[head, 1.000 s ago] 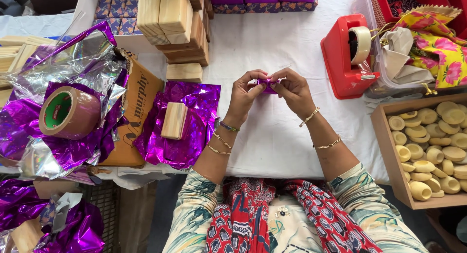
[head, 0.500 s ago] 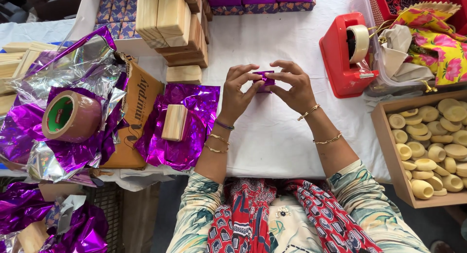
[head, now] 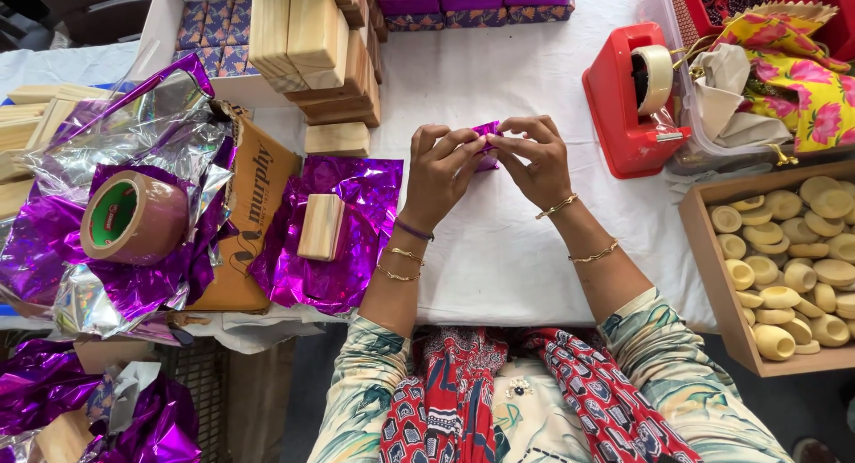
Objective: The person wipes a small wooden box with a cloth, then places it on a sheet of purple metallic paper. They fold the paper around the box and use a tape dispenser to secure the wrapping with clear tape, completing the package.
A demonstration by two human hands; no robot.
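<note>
Both hands meet over the white table cloth (head: 499, 249), closed on a small block wrapped in purple foil (head: 486, 146). My left hand (head: 443, 172) grips its left side with fingers curled over the top. My right hand (head: 531, 159) pinches the foil at its right end. Most of the block is hidden by my fingers. To the left, a bare wooden block (head: 321, 226) lies on a flat sheet of purple foil (head: 356, 249).
A brown tape roll (head: 134, 217) rests on crumpled foil at the left. Stacked wooden blocks (head: 312, 44) stand behind. A red tape dispenser (head: 631, 98) sits at the right, next to a wooden tray (head: 712, 276) of round pale pieces. Wrapped purple boxes (head: 472, 0) line the far edge.
My hands have kept working the foil on the small block, with the fingers shifting from pressing its top to pinching its ends. Nothing else has moved.
</note>
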